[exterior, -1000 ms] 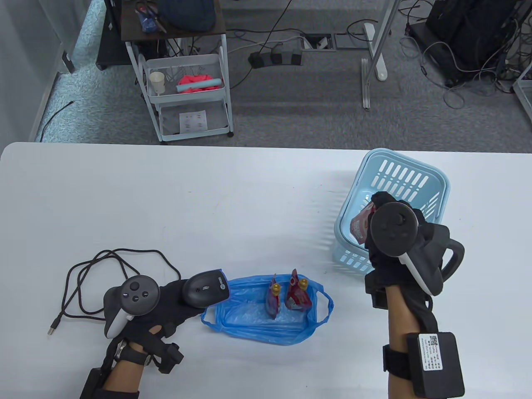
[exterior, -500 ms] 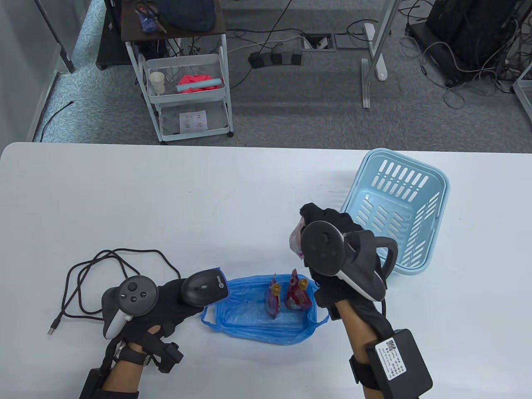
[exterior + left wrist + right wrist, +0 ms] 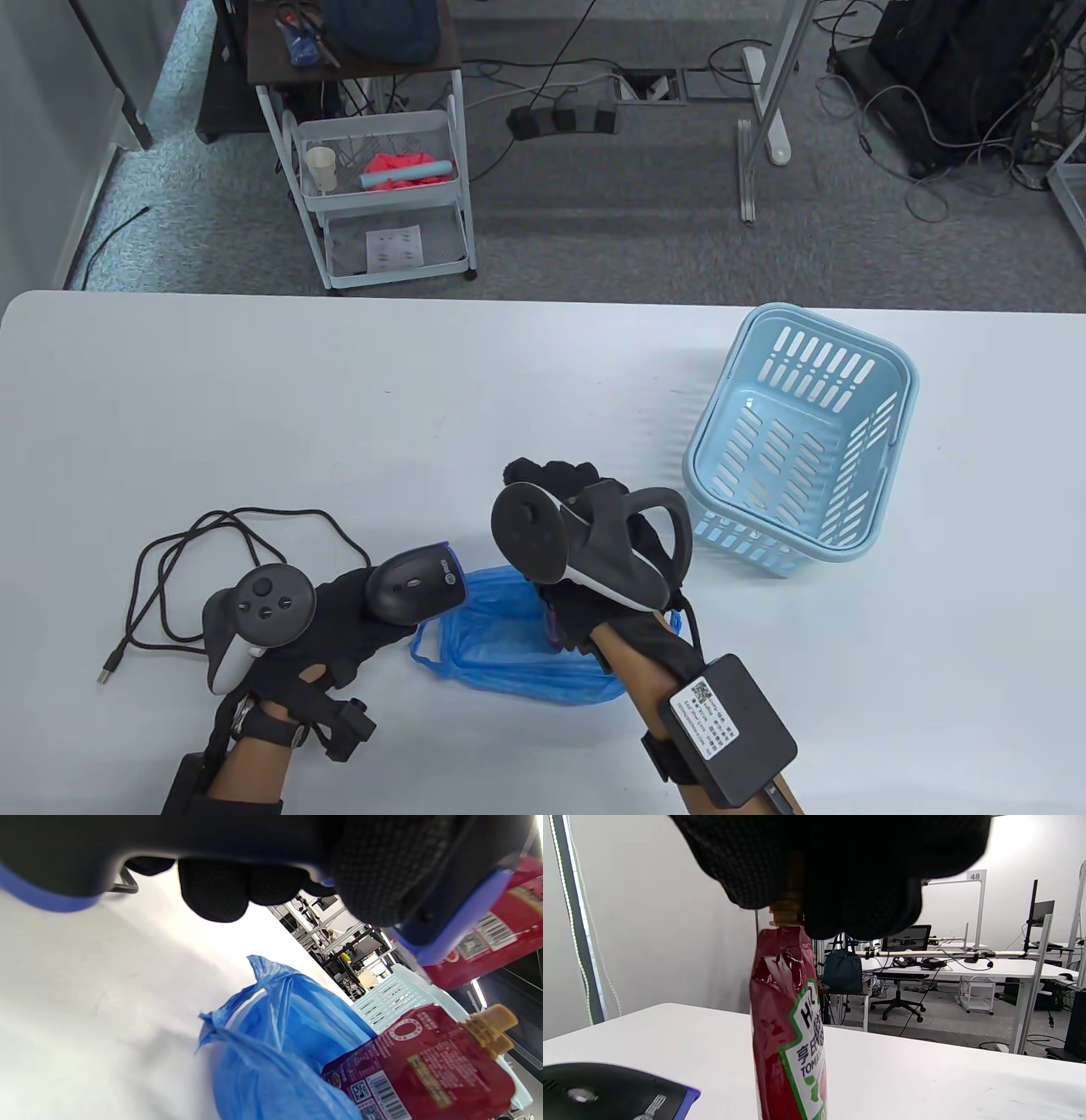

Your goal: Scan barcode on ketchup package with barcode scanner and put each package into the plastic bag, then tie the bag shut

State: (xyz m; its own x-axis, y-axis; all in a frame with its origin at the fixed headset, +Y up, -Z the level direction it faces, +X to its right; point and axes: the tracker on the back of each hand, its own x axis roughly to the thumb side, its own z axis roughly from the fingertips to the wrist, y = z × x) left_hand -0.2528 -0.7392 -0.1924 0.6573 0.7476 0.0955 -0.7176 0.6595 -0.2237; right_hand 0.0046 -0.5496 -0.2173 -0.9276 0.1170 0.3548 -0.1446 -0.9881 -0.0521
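Observation:
My left hand [image 3: 339,615] grips the black barcode scanner [image 3: 416,586] at the left edge of the blue plastic bag [image 3: 501,658]. My right hand [image 3: 551,480] hangs over the bag, just right of the scanner's head. It pinches a red ketchup package [image 3: 789,1027] by its spout, so the package hangs upright. In the left wrist view that package [image 3: 488,938] shows its barcode beside the scanner's blue rim [image 3: 462,929]. Another ketchup package [image 3: 424,1069] stands in the bag [image 3: 275,1035]. In the table view my right hand hides the bag's contents.
A light blue basket [image 3: 806,441] sits tilted at the right, with nothing visible inside. The scanner's black cable [image 3: 212,543] loops on the table to the left, ending in a plug [image 3: 106,675]. The white table [image 3: 339,407] stretches behind.
My right hand carried the ketchup package out of the basket and leftwards to above the bag, beside the scanner. The basket shifted slightly. My left hand with the scanner barely moved.

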